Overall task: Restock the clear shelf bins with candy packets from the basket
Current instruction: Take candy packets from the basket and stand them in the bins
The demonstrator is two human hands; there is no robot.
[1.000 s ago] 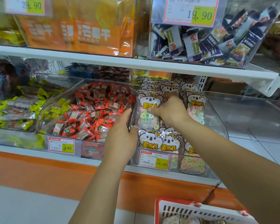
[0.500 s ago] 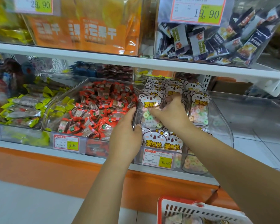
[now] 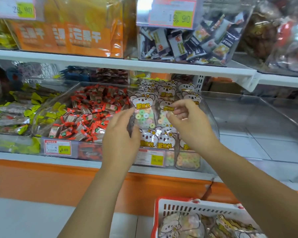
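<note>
Red-wrapped candy bin (image 3: 93, 114) sits left of the work area, untouched.

Left hand (image 3: 121, 136): forearm comes up from bottom centre, palm turned right. The fingers are nearly straight and lie flat against the left edge of the front koala packet (image 3: 144, 114). It's an open-handed brace, not a grip. That packet stands upright in the clear bin (image 3: 212, 121), at the head of the left row, ring candies showing.

Right hand (image 3: 189, 124): forearm runs diagonally in from the lower right. The fingers are curled, with thumb and fingertips at the top of the neighbouring packet (image 3: 163, 109). Can't tell if it actually pinches it.

Price tag (image 3: 151, 157) is on the bin front. Basket (image 3: 196, 206) is bottom right, below the shelf, with more koala packets (image 3: 179, 224) lying in it.
</note>
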